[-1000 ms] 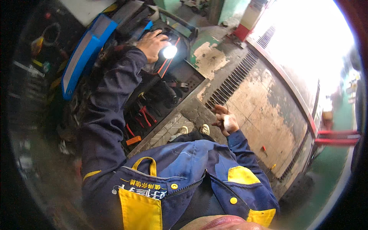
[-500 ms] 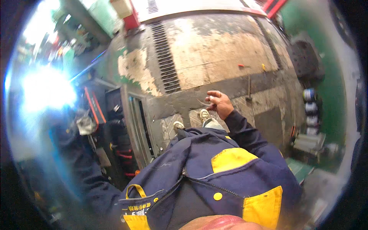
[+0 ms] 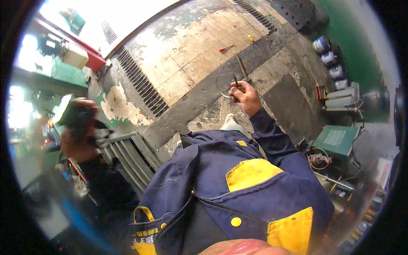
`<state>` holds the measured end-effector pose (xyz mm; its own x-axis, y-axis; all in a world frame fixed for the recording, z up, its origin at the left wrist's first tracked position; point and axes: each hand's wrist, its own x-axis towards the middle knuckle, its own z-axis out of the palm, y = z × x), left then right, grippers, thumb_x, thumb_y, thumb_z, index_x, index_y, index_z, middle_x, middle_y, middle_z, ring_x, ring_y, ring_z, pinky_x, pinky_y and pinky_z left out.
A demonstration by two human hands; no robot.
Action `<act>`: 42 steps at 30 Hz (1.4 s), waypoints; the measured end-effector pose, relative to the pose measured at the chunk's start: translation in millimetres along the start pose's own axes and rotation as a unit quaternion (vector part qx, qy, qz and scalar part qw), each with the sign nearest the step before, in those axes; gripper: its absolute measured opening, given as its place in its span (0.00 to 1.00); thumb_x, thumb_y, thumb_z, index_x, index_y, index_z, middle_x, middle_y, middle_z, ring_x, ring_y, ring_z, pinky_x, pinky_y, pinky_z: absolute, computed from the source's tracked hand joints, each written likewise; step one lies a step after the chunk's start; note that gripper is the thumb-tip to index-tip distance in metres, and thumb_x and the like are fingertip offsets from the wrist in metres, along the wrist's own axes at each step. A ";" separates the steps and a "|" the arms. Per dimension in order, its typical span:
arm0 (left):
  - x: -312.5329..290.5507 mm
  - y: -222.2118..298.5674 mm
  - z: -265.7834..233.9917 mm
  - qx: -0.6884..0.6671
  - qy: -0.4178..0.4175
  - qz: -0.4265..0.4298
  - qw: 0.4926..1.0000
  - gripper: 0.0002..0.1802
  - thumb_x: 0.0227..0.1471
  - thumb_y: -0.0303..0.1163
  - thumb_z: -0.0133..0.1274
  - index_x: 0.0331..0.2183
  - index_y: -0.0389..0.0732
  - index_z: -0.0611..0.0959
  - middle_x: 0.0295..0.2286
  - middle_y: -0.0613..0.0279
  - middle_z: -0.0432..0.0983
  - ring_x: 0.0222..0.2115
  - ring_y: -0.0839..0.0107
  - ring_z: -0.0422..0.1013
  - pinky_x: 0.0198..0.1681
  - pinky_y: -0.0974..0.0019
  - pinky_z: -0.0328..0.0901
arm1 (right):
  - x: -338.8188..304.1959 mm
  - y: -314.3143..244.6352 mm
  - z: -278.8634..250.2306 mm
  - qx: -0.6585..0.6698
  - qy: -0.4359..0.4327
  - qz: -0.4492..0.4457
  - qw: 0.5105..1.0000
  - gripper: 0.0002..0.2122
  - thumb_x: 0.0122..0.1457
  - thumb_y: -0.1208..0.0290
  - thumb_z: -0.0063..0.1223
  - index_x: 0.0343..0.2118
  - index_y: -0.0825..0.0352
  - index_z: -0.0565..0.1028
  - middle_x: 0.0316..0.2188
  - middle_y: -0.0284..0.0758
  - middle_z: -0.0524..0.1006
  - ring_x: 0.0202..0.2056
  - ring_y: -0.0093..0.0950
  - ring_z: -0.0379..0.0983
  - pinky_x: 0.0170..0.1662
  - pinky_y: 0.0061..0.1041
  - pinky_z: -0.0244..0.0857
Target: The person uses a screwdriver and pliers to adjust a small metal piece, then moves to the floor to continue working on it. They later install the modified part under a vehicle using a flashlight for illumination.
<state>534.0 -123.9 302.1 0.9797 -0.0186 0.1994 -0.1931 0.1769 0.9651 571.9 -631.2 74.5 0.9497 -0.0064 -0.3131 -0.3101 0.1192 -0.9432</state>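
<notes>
My left hand (image 3: 78, 146), dark and blurred at the left, is closed round a dark handheld object (image 3: 81, 121) with a bright pale panel; its kind is not clear. My right hand (image 3: 245, 97) is ahead of my body, above the floor, its fingers bent together. From its grip a thin, curved, pale strip (image 3: 225, 94) sticks out to the left. A short dark piece (image 3: 236, 80) points up beside the index finger. Whether the strip and the dark piece belong together, I cannot tell.
A hammer (image 3: 242, 68), a red-handled tool (image 3: 226, 48) and a yellow-handled screwdriver (image 3: 254, 42) lie on the worn floor. Floor grates (image 3: 142, 80) run across it. Cans (image 3: 328, 58) and a green box (image 3: 335, 142) line the right. A slatted grey metal frame (image 3: 127, 155) stands left.
My view has turned, so the floor and its tools shift left and up. My left hand has come into sight, and the glare at left is gone. The dark piece in my right hand now shows.
</notes>
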 end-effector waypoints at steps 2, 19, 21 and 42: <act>24.2 -76.6 77.7 -0.162 0.020 -0.099 0.982 0.44 0.51 0.56 0.53 0.58 0.29 0.74 0.49 0.41 0.78 0.47 0.49 0.78 0.45 0.55 0.76 | 7.2 -2.7 -63.9 -0.038 0.032 -0.037 0.998 0.11 0.71 0.67 0.56 0.48 0.70 0.78 0.33 0.31 0.81 0.32 0.18 0.76 0.36 0.21 0.70; 300.5 -276.5 513.9 0.288 -0.417 -0.051 0.861 0.29 0.61 0.41 0.54 0.55 0.28 0.75 0.45 0.40 0.81 0.43 0.51 0.80 0.44 0.54 0.76 | 120.4 -128.0 -379.8 0.064 0.117 -0.168 0.977 0.14 0.73 0.66 0.52 0.53 0.69 0.79 0.40 0.30 0.81 0.41 0.21 0.76 0.50 0.26 0.70; 341.4 -303.1 550.5 0.037 -0.368 -0.267 0.890 0.28 0.62 0.39 0.55 0.55 0.29 0.75 0.45 0.42 0.81 0.43 0.51 0.81 0.44 0.55 0.76 | 151.2 -146.5 -396.9 0.074 0.144 -0.163 0.973 0.15 0.73 0.63 0.53 0.52 0.69 0.80 0.37 0.30 0.80 0.41 0.22 0.76 0.50 0.29 0.70; 720.4 -364.6 870.3 0.322 -0.560 0.183 0.741 0.14 0.63 0.35 0.59 0.47 0.40 0.80 0.31 0.53 0.79 0.27 0.54 0.79 0.31 0.56 0.73 | 497.9 -366.4 -593.1 -0.321 0.058 -0.457 0.827 0.10 0.69 0.67 0.54 0.43 0.66 0.84 0.22 0.40 0.74 0.22 0.32 0.70 0.28 0.34 0.66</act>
<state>1263.9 -1058.1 241.6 0.2659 -0.9544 0.1359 -0.7741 -0.1273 0.6201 1132.6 -1267.0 198.3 0.8012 0.0980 0.5903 0.5411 -0.5397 -0.6449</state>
